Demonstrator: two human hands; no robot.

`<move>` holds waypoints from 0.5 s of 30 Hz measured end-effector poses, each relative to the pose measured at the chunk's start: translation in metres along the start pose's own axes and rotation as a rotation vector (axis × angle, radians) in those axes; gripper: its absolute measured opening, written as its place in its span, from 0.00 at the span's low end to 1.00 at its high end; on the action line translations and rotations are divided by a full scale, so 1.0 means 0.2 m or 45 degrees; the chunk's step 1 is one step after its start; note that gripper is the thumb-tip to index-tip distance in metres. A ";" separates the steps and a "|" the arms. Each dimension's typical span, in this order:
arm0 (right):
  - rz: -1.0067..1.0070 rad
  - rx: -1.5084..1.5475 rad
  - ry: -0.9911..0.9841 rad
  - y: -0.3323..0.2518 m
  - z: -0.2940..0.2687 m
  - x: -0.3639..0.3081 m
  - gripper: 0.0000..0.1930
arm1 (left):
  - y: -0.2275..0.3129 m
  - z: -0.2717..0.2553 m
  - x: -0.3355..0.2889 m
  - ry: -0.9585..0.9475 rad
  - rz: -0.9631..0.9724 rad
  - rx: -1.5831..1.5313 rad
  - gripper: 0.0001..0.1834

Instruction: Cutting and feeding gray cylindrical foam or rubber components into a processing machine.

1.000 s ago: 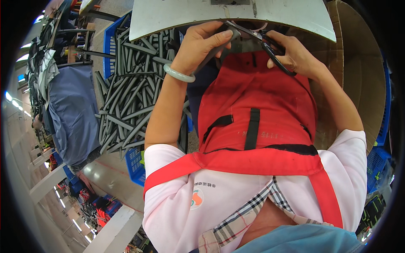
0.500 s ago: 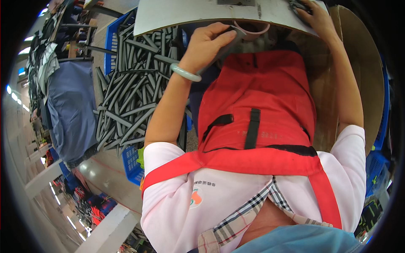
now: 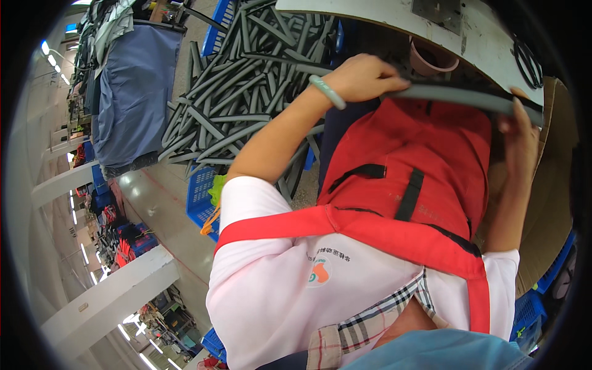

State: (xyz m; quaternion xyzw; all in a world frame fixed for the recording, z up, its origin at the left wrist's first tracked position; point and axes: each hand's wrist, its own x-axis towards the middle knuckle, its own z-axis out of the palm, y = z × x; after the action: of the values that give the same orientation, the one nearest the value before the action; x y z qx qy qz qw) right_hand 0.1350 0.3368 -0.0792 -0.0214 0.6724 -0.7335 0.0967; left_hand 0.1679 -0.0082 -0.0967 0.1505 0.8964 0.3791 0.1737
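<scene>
A grey padded strip [image 3: 456, 94] with a black edge is stretched crosswise over my lap, just below the front edge of the white tabletop. My left hand [image 3: 364, 77], with a pale green bangle at the wrist, pinches one end of it. Around the other end are the fingers of my right hand [image 3: 521, 139], slightly blurred by motion. Black-handled scissors [image 3: 527, 61] lie on the tabletop beyond my right hand. Under the strip is my red apron [image 3: 407, 148].
The white worktable [image 3: 382, 11] has a metal plate [image 3: 438, 13] and a pink cup-like container [image 3: 433, 58] below its edge. A large heap of similar grey strips [image 3: 246, 92] lies at left, beside a blue basket [image 3: 200, 191]. Cardboard [image 3: 549, 185] stands at right.
My right hand has left the dark object on the tabletop and come down to the strip's far end. The strip now spans both hands. The view has turned.
</scene>
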 end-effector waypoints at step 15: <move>-0.238 -0.781 -0.696 -0.27 0.43 -0.15 0.19 | 0.50 -0.13 -0.01 -0.345 0.110 -0.931 0.10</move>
State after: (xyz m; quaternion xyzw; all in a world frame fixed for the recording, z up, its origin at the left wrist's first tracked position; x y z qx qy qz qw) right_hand 0.1723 0.2627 -0.0137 -0.3039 0.8044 -0.4723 0.1936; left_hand 0.1732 0.0425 -0.0062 0.1649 0.6639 0.6572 0.3164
